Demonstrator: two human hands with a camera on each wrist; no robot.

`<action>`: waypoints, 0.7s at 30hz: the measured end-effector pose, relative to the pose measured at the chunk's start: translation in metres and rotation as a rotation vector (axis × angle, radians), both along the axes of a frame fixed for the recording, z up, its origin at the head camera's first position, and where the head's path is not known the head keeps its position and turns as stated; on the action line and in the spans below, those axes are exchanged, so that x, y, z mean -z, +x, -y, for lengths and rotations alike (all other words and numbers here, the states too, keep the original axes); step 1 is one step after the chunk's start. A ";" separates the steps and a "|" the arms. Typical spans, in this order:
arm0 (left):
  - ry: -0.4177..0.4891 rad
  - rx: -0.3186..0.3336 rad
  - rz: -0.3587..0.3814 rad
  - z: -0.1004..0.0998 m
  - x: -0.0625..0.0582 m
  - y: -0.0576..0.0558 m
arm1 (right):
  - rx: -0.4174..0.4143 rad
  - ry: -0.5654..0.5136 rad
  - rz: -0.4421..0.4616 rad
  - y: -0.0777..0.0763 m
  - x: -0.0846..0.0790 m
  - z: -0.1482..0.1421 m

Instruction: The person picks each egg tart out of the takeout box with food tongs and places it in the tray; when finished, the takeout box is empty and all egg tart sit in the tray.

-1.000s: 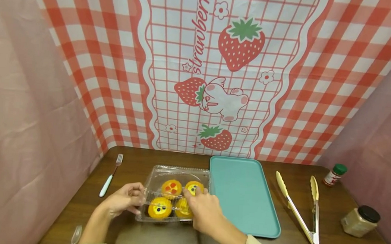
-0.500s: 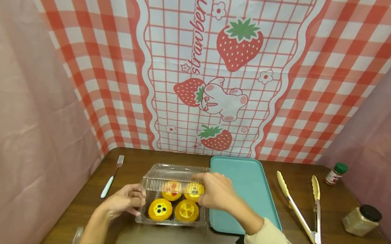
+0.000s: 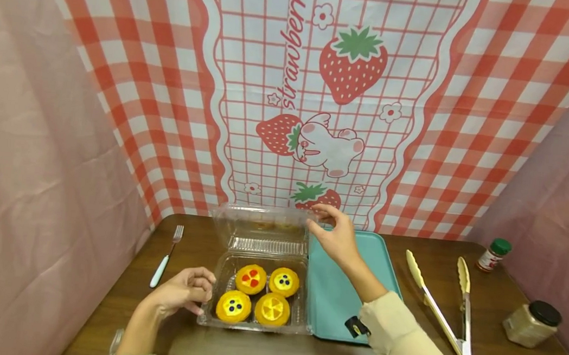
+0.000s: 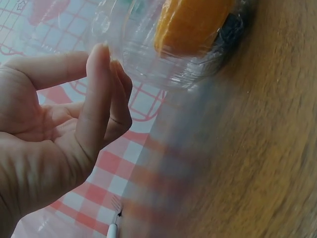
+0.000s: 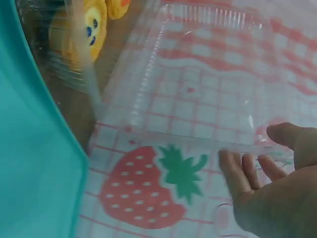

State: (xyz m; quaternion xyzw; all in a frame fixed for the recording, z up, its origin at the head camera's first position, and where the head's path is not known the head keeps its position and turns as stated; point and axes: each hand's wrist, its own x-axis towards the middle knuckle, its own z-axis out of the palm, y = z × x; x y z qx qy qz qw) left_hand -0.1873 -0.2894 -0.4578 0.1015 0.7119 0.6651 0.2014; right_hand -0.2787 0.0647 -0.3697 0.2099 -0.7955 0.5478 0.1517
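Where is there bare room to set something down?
The teal tray looks bare beside the right forearm; so does the table between the tongs and black-lidded jar. Crowded: the clear container, holding four tarts, left hand beside it, right hand at its raised lid.

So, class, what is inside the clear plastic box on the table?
Inside the box sit a red-topped tart, two dark-dotted tarts and a wedge-topped tart. From above, these cover whatever lies directly beneath them.

I can read "strawberry" running sideways up the hanging cloth (image 3: 330, 142), at the frame's upper centre.
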 end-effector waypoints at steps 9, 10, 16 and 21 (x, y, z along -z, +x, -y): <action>0.053 0.095 -0.045 0.003 0.004 0.000 | 0.017 0.025 0.267 -0.011 0.030 -0.005; 0.057 0.104 -0.043 0.004 0.004 0.000 | 0.008 0.032 0.289 -0.012 0.032 -0.005; 0.060 0.124 -0.002 0.007 0.001 0.002 | -0.082 0.075 0.424 -0.018 0.049 -0.004; 0.059 0.123 0.018 0.010 0.003 0.002 | -0.150 0.081 0.502 -0.021 0.061 -0.002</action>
